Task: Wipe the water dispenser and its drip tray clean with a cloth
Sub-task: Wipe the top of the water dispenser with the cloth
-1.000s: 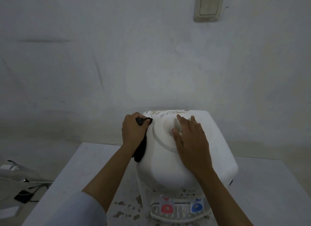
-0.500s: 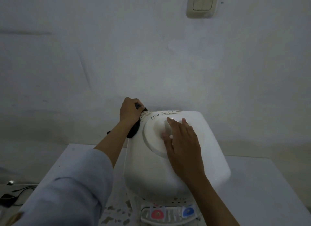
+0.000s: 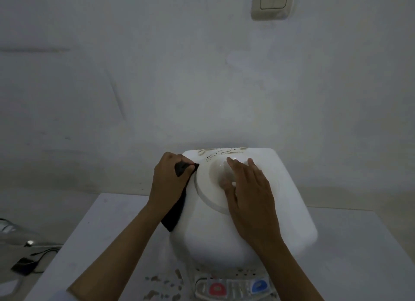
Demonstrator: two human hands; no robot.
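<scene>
A white water dispenser [image 3: 289,215] stands on a white table [image 3: 101,240] against the wall. Its top has a round recessed well. My left hand [image 3: 168,179] grips a black cloth [image 3: 175,215] and presses it against the dispenser's upper left side, near the back corner; the cloth's tail hangs down the side. My right hand [image 3: 249,202] lies flat on the top with fingers spread over the round well, holding nothing. Below, at the front, a red tap [image 3: 216,289] and a blue tap [image 3: 260,286] sit above the drip tray [image 3: 233,293], partly cut off by the frame edge.
Brownish grime marks the dispenser's back top edge [image 3: 222,151]. Chipped patches mark the table [image 3: 161,285] by the dispenser's foot. A wall switch [image 3: 272,2] is high up on the right. Black cables and a small dark device [image 3: 23,264] lie on the floor at left.
My left hand and the cloth slid back along the dispenser's left side, then came slightly forward again. The sleeve has left the view. My right hand stays flat on top.
</scene>
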